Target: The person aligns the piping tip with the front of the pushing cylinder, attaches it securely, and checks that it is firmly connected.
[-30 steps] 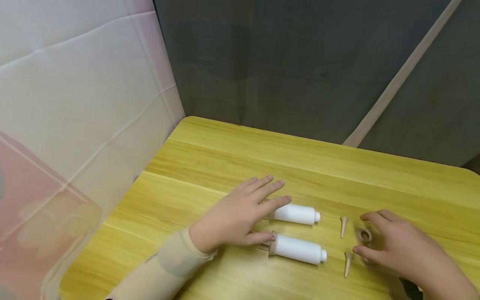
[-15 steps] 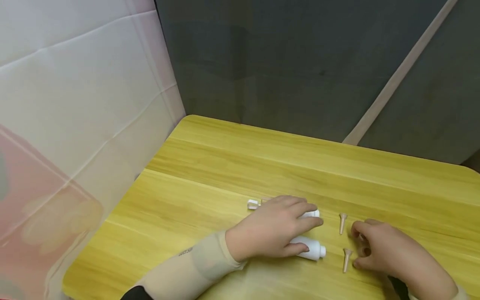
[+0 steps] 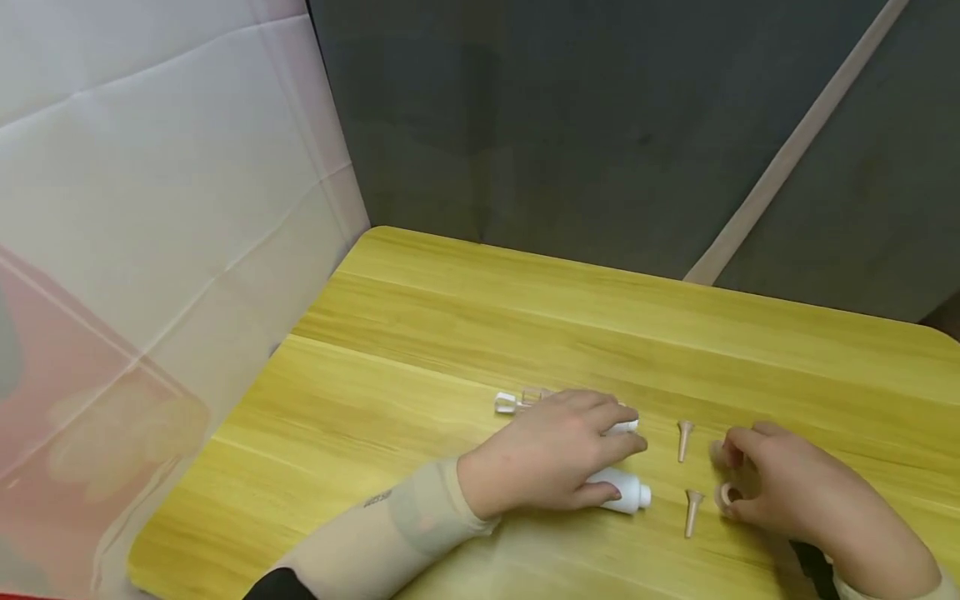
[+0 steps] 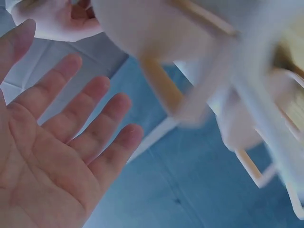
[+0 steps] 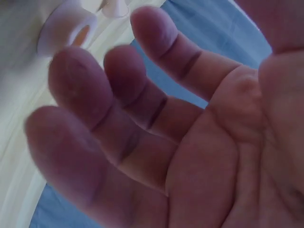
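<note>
Two white cylinders lie side by side on the table, each with a narrower nub at its right end; the nearer cylinder (image 3: 624,492) and the farther cylinder (image 3: 622,427) are partly hidden under my left hand (image 3: 558,454). That hand spreads over them, fingers loosely extended, as its palm (image 4: 61,156) confirms. A clear, frame-like end piece (image 3: 507,403) sticks out to the left of the farther one. My right hand (image 3: 798,483) arches by two beige rings, its thumb at the nearer ring (image 3: 726,497) and its index finger by the farther ring (image 3: 717,453). Whether it touches them is unclear.
Two beige flared pegs, a farther peg (image 3: 684,440) and a nearer peg (image 3: 692,512), lie between the cylinders and the rings. The yellow wood-grain table (image 3: 420,317) is bordered by a pale fabric wall (image 3: 165,192) and a dark curtain (image 3: 562,142).
My left hand has shifted right along the cylinders, uncovering the farther one's clear end. My right hand has stayed around the rings, which have shifted slightly under its fingers.
</note>
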`<state>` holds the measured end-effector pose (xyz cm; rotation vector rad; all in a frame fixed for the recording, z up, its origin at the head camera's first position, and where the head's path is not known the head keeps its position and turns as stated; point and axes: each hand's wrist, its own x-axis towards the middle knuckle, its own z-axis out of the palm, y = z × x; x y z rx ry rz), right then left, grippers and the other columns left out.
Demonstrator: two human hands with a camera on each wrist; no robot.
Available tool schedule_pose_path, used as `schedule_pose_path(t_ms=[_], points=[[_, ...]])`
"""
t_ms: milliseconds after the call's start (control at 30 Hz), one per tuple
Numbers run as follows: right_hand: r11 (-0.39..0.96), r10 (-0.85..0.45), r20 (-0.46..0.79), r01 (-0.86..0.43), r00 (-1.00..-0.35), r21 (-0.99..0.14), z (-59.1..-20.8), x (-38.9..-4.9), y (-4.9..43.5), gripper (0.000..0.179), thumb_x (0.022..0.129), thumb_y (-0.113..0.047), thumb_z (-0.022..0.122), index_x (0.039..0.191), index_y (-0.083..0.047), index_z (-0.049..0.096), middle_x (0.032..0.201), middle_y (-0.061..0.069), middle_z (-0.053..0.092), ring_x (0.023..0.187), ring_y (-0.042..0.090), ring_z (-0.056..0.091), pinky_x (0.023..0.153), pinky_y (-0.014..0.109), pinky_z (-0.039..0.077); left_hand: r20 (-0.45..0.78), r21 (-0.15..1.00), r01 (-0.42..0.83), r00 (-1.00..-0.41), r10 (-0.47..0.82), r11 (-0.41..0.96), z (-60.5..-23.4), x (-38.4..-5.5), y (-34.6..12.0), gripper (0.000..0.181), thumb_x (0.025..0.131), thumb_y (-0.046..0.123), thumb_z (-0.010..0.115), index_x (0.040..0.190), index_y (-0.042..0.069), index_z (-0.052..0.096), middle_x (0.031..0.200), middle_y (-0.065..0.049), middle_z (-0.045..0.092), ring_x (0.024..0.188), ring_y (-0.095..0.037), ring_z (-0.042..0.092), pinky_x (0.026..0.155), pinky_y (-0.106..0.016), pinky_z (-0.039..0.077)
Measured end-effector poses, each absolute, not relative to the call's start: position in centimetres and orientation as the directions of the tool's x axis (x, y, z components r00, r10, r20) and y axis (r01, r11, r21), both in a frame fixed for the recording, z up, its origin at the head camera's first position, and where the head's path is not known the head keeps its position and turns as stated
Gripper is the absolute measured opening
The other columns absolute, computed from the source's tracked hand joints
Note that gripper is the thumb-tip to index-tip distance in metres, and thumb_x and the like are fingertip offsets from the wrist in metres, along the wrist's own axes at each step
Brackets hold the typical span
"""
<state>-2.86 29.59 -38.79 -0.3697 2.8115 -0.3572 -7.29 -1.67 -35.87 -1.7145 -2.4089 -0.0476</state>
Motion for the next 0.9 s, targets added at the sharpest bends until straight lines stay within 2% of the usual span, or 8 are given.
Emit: schedule_pose_path(t_ms=[167, 267, 367, 500, 700, 900], points=[[0.903, -0.366, -0.201, -0.294, -0.909, -0.314, -39.2, -2.9, 29.5, 0.047, 0.068, -0.013, 0.098, 0.084, -0.023, 0.055, 0.076, -0.009, 0.047, 0.07, 0.009, 0.041, 0.063, 0.031, 0.037, 0.159, -0.14, 0.944, -0.276, 0.948, 0.298, -35.7, -6.5, 0.3, 0.042, 0.099, 0.05, 0.068, 0.131, 0.024, 0.072, 0.133, 0.002, 0.066, 0.123, -0.015, 0.062, 0.111, -0.03, 0.044], [0.891, -0.387, -0.186, -0.314, -0.903, -0.329, -39.6, -2.9, 29.2, 0.045, 0.066, -0.004, 0.093, 0.083, -0.024, 0.057, 0.073, -0.012, 0.047, 0.068, 0.006, 0.041, 0.062, 0.028, 0.038, 0.121, -0.18, 0.941, -0.268, 0.956, 0.287, -35.7, -5.5, 2.1, 0.035, 0.097, 0.052, 0.07, 0.121, 0.027, 0.073, 0.119, 0.008, 0.068, 0.11, -0.01, 0.065, 0.099, -0.026, 0.05], [0.894, -0.376, -0.194, -0.299, -0.906, -0.334, -39.8, -2.8, 29.0, 0.043, 0.065, 0.001, 0.09, 0.081, -0.024, 0.058, 0.073, -0.012, 0.048, 0.067, 0.006, 0.043, 0.061, 0.028, 0.039, 0.047, -0.198, 0.937, -0.285, 0.957, 0.288, -36.2, -4.4, 4.3, 0.026, 0.099, 0.05, 0.069, 0.118, 0.032, 0.072, 0.109, 0.014, 0.066, 0.095, -0.006, 0.064, 0.083, -0.023, 0.052], [0.896, -0.364, -0.179, -0.291, -0.914, -0.336, -39.9, -2.8, 29.0, 0.041, 0.067, 0.003, 0.086, 0.078, -0.026, 0.058, 0.072, -0.013, 0.049, 0.067, 0.006, 0.044, 0.061, 0.028, 0.039, -0.047, -0.217, 0.932, -0.307, 0.951, 0.29, -37.3, -3.1, 6.8, 0.015, 0.106, 0.04, 0.063, 0.118, 0.038, 0.072, 0.107, 0.018, 0.065, 0.083, -0.004, 0.059, 0.068, -0.02, 0.05], [0.89, -0.375, -0.166, -0.305, -0.912, -0.339, -39.8, -2.8, 29.1, 0.041, 0.069, 0.001, 0.084, 0.075, -0.027, 0.055, 0.069, -0.013, 0.047, 0.065, 0.006, 0.041, 0.06, 0.028, 0.036, -0.093, -0.253, 0.926, -0.313, 0.945, 0.281, -38.9, -2.8, 9.2, 0.018, 0.112, 0.034, 0.056, 0.114, 0.044, 0.072, 0.114, 0.023, 0.064, 0.075, -0.003, 0.054, 0.06, -0.019, 0.047], [0.893, -0.374, -0.165, -0.306, -0.913, -0.328, -39.6, -2.8, 29.2, 0.041, 0.071, 0.0, 0.085, 0.075, -0.027, 0.055, 0.069, -0.012, 0.046, 0.065, 0.006, 0.041, 0.06, 0.028, 0.036, -0.125, -0.254, 0.92, -0.336, 0.934, 0.297, -39.6, -3.3, 10.2, 0.024, 0.114, 0.032, 0.052, 0.103, 0.043, 0.07, 0.095, 0.025, 0.061, 0.067, 0.002, 0.047, 0.055, -0.018, 0.048]])
